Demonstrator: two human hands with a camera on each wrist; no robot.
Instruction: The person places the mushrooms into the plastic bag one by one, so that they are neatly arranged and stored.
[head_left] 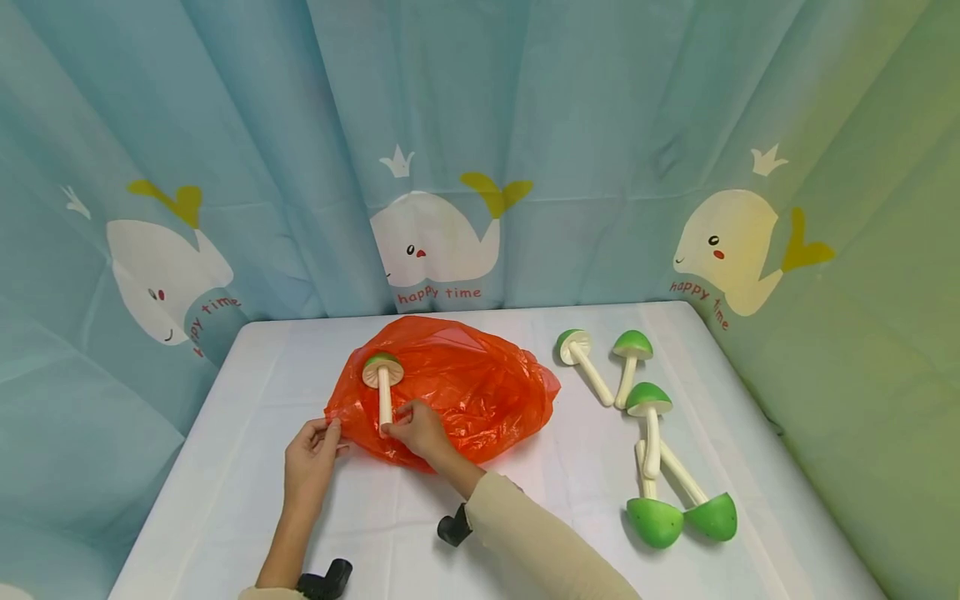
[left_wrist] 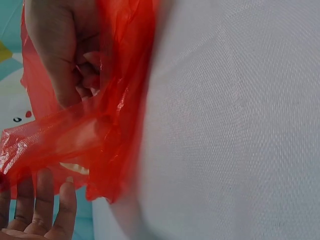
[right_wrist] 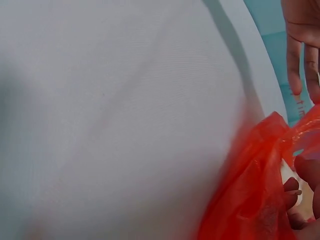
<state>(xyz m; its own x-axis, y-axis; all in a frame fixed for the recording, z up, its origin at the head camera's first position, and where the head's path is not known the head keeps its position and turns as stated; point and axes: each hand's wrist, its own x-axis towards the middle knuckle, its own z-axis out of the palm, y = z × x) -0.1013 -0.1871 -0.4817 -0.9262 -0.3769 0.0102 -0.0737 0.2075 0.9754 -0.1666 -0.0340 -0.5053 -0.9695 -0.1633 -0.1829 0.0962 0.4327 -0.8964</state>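
Observation:
A red plastic bag lies crumpled on the table, left of the middle in the head view. My left hand pinches the bag's left edge between thumb and fingers. With my right hand I hold the lower end of the white stem of a green-capped toy mushroom, cap pointing away from me, at the bag's left part. In the left wrist view red film stretches between both hands. The right wrist view catches the right fingers beside a pale piece of the mushroom, partly hidden by the bag.
Several more green-capped toy mushrooms lie on the right side of the white table, one of them resting across others. Behind the table hangs a blue curtain with whale prints. Black wrist mounts sit on both forearms.

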